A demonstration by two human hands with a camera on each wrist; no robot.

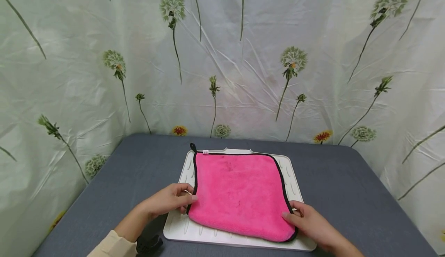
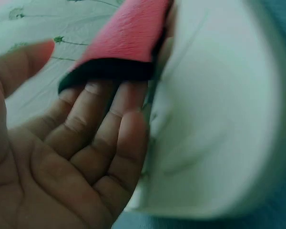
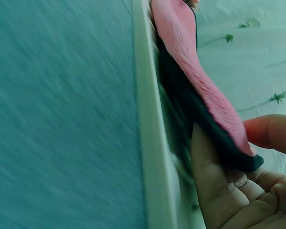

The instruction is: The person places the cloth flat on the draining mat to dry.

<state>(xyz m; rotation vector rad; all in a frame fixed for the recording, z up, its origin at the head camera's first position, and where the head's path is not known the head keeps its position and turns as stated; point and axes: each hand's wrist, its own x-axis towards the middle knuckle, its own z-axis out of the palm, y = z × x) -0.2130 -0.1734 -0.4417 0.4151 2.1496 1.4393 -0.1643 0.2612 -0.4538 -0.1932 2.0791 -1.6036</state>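
A pink plush towel (image 1: 240, 195) with black edging lies spread on a white ridged tray (image 1: 175, 226). Its black loop and small white tag are at the far left corner. At the near left edge, my left hand (image 1: 174, 199) has its fingers beneath the towel; in the left wrist view the thumb (image 2: 35, 59) stands apart from the cloth. My right hand (image 1: 309, 222) pinches the near right edge, thumb on top and fingers below. The right wrist view shows the towel's edge (image 3: 219, 102) raised off the tray there.
A grey-blue cloth-covered table (image 1: 340, 195) extends around the tray. Behind and at both sides hangs a pale curtain (image 1: 243, 67) printed with dandelions. Something black (image 1: 149, 243) is under the left wrist, partly hidden by the sleeve.
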